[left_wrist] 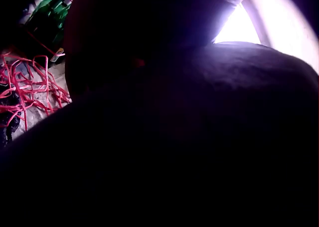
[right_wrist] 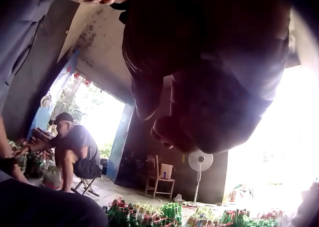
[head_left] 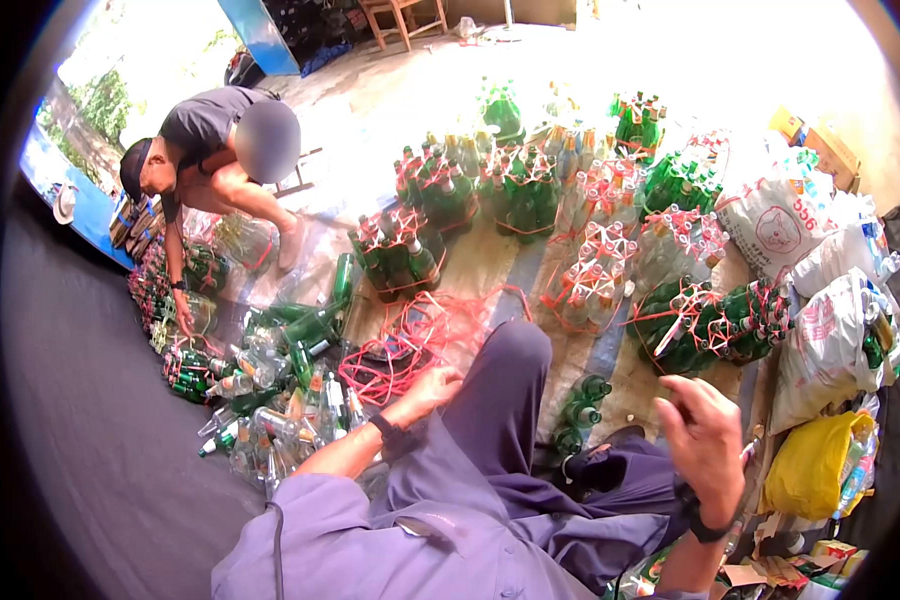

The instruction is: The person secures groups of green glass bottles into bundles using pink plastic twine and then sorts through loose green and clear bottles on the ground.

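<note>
My left hand (head_left: 432,392) lies against the inside of my raised knee, close to a tangle of red plastic strapping (head_left: 395,355). Part of its fingers is hidden by the trouser leg, and the left wrist view is mostly dark cloth, with the strapping at its left edge. My right hand (head_left: 702,440) is lifted over my other leg, fingers loosely bent, holding nothing. In the right wrist view that hand (right_wrist: 199,97) hangs dark against the light. A few green bottles (head_left: 582,412) lie on the floor between my legs.
Loose green and clear bottles (head_left: 285,400) are heaped at my left. Strapped bottle bundles (head_left: 525,190) stand in front. White sacks (head_left: 820,350) and a yellow bag (head_left: 815,465) line the right. Another person (head_left: 205,150) bends over bottles at the far left. A fan (right_wrist: 200,162) stands behind.
</note>
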Demonstrator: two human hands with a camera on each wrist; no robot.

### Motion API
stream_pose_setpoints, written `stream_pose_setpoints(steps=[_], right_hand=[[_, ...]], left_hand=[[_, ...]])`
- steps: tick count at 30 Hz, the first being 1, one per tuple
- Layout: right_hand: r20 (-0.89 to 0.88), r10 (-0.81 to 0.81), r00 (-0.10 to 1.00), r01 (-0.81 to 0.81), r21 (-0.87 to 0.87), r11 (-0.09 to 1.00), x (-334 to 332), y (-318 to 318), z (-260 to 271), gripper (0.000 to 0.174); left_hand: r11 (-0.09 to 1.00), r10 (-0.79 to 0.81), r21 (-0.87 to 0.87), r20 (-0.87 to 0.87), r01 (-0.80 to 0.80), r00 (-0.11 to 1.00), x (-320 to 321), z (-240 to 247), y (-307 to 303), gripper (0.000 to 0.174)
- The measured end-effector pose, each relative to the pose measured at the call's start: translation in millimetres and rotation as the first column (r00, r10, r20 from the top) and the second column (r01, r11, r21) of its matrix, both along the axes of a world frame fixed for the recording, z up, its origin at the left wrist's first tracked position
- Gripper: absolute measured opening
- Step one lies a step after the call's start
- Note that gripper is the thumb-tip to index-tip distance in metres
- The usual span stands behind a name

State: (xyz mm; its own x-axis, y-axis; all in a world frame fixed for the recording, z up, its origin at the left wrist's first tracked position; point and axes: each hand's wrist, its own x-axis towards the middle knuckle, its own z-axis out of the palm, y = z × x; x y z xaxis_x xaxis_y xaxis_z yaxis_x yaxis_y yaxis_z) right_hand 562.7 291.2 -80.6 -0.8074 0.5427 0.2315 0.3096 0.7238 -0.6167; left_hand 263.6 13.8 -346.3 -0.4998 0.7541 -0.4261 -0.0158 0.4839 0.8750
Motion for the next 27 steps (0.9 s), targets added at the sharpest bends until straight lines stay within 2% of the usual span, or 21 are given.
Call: stream_pose_setpoints(steps=[2, 3, 4, 6, 8, 9, 10, 12, 13, 15, 16, 18, 19, 20, 21, 22, 24, 26, 27], right_hand=[[-0.062, 0.112, 0.992, -0.114, -0.033, 0.993, -25, 6, -14, 0.021], [-0.102, 0.129, 0.986, -0.135, -0.054, 0.989, -35, 8, -27, 0.021], [-0.068, 0.162, 0.984, -0.165, -0.046, 0.985, -42, 12, -36, 0.022], [-0.114, 0.16, 0.981, -0.17, -0.085, 0.982, -51, 20, -75, 0.022], [-0.103, 0.159, 0.982, -0.173, -0.148, 0.974, -47, 24, -103, 0.021], [-0.123, 0.14, 0.982, -0.17, -0.281, 0.945, -44, 28, -121, 0.02], [-0.123, 0.133, 0.983, -0.164, -0.293, 0.942, -39, 33, -128, 0.02], [-0.023, 0.115, 0.993, -0.118, -0.241, 0.963, -30, 45, -136, 0.021], [-0.027, 0.053, 0.998, -0.057, -0.154, 0.987, -27, 49, -131, 0.023], [-0.107, -0.024, 0.994, 0.003, -0.191, 0.982, -21, 61, -128, 0.021], [-0.167, -0.063, 0.984, 0.027, -0.208, 0.978, -19, 67, -130, 0.02], [-0.253, -0.175, 0.951, 0.102, -0.275, 0.956, -19, 70, -114, 0.019], [-0.248, -0.205, 0.947, 0.127, -0.297, 0.946, -16, 71, -106, 0.019], [-0.243, -0.237, 0.941, 0.154, -0.317, 0.936, -13, 73, -98, 0.02], [-0.249, -0.24, 0.938, 0.182, -0.237, 0.954, -10, 75, -99, 0.022], [-0.239, -0.251, 0.938, 0.191, -0.249, 0.949, -8, 77, -99, 0.022], [-0.157, -0.241, 0.958, 0.223, -0.12, 0.967, -8, 79, -99, 0.022], [0.032, -0.197, 0.98, 0.193, 0.108, 0.975, -8, 78, -110, 0.02], [0.158, -0.161, 0.974, 0.141, 0.132, 0.981, -10, 75, -118, 0.021]], left_hand=[[0.999, -0.031, -0.022, -0.111, 0.029, 0.993, 6, 6, -2, 0.028], [0.998, -0.037, 0.041, -0.116, 0.042, 0.993, 4, -13, -10, 0.029], [1.0, -0.029, 0.001, -0.15, 0.029, 0.988, 7, -15, -10, 0.029], [1.0, -0.009, -0.018, -0.015, 0.009, 1.0, 7, -19, -13, 0.029], [0.999, -0.003, -0.048, -0.034, 0.001, 0.999, 4, -11, -6, 0.029], [0.996, 0.005, -0.084, -0.045, -0.009, 0.999, 4, -7, -5, 0.03], [0.987, -0.02, -0.158, -0.111, 0.002, 0.994, -2, -14, -1, 0.028], [0.99, -0.086, -0.129, -0.269, 0.052, 0.959, -16, -20, 10, 0.025], [0.985, -0.066, -0.172, -0.275, 0.019, 0.959, -18, -10, 21, 0.023], [0.983, -0.101, -0.176, -0.289, 0.051, 0.952, -32, 5, 43, 0.022], [0.992, -0.094, -0.11, -0.31, 0.062, 0.946, -40, 9, 56, 0.024], [0.986, -0.121, -0.15, -0.371, 0.069, 0.921, -53, 33, 88, 0.02], [0.977, -0.147, -0.201, -0.382, 0.073, 0.912, -59, 45, 107, 0.02], [0.987, -0.13, -0.14, -0.384, 0.081, 0.914, -74, 36, 123, 0.021], [0.986, -0.167, -0.092, -0.413, 0.141, 0.895, -88, 31, 142, 0.021], [0.968, -0.249, -0.15, -0.438, 0.203, 0.864, -91, 48, 165, 0.023], [0.947, -0.321, -0.175, -0.58, 0.27, 0.749, -90, 67, 209, 0.026], [0.929, -0.332, -0.133, -0.712, 0.344, 0.619, -96, 53, 251, 0.028], [0.911, -0.356, -0.14, -0.741, 0.388, 0.569, -93, 52, 272, 0.028]])
